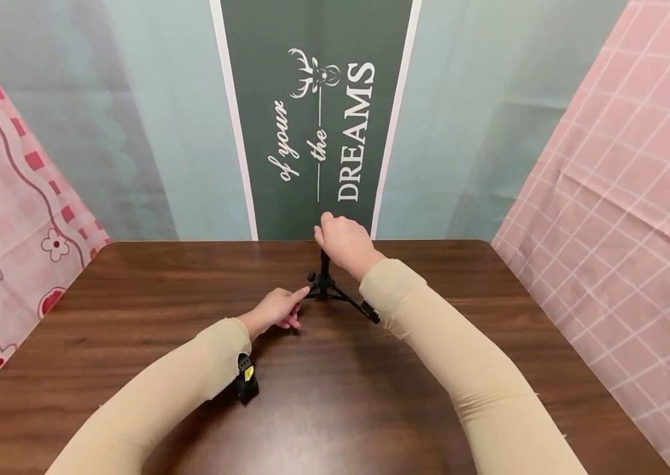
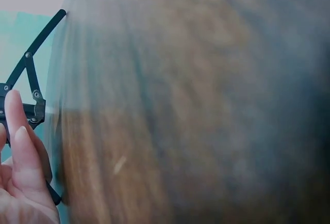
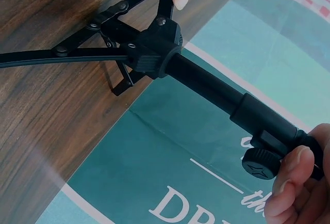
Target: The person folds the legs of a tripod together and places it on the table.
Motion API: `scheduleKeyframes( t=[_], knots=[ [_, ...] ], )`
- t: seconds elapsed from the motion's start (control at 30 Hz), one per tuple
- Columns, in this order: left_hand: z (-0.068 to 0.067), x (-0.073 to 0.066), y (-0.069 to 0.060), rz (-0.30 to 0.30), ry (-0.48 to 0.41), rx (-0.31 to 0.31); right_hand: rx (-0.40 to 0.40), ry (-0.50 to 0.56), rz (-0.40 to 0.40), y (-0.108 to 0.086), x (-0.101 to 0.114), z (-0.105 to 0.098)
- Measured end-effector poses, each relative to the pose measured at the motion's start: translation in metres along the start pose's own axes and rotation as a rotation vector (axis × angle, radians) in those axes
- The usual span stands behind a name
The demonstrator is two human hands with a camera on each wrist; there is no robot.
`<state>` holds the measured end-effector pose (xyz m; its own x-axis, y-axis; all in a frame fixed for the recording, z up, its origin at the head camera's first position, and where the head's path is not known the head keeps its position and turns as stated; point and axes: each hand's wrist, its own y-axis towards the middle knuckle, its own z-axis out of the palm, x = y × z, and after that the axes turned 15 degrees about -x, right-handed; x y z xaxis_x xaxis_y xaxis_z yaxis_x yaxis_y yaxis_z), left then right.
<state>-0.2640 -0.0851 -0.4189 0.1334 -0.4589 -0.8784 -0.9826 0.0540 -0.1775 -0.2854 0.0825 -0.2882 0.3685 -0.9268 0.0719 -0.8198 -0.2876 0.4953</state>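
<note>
A black tripod stand (image 1: 324, 285) stands upright near the far edge of the wooden table, its legs spread. My right hand (image 1: 343, 243) grips the top of its centre column (image 3: 206, 84), fingers curled just beside a round tightening knob (image 3: 259, 163). Low on the left side, my left hand (image 1: 278, 307) pinches one of the tripod's legs, the thumb lying along it. The left wrist view catches only part of that hand, with the hinged leg brace (image 2: 32, 74) behind the fingers. My right palm hides the column's top in the head view.
The brown table (image 1: 287, 402) ends just behind the tripod at a hanging cloth (image 1: 311, 132) with printed lettering. Pink patterned cloths hang at the left (image 1: 8, 218) and right (image 1: 620, 218). A black wrist device (image 1: 247, 379) sits on my left sleeve.
</note>
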Motion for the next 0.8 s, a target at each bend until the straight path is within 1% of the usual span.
scheduleKeyframes(
  t=[0.07, 0.17, 0.33, 0.43, 0.6, 0.8],
  knots=[
    [-0.0008, -0.0017, 0.0012, 0.006, -0.008, -0.002, -0.015, -0.004, 0.0, 0.0013, -0.0003, -0.0016],
    [-0.001, -0.0029, 0.0026, 0.013, -0.015, 0.006, -0.009, -0.004, 0.004, 0.0023, -0.0007, -0.0033],
    [0.0012, -0.0004, 0.0026, 0.007, -0.031, 0.017, 0.003, 0.0, 0.012, 0.0003, -0.0019, -0.002],
    [0.0018, 0.001, 0.0023, 0.0, -0.047, 0.022, -0.008, 0.002, 0.007, -0.001, -0.0019, -0.0013],
    [-0.0008, -0.0001, 0.0026, 0.017, -0.078, 0.011, -0.039, 0.006, -0.004, 0.0013, 0.0001, -0.0034],
    [-0.0011, 0.0015, 0.0014, 0.006, -0.08, 0.007, -0.028, 0.02, -0.01, 0.0005, 0.0019, -0.003]
  ],
)
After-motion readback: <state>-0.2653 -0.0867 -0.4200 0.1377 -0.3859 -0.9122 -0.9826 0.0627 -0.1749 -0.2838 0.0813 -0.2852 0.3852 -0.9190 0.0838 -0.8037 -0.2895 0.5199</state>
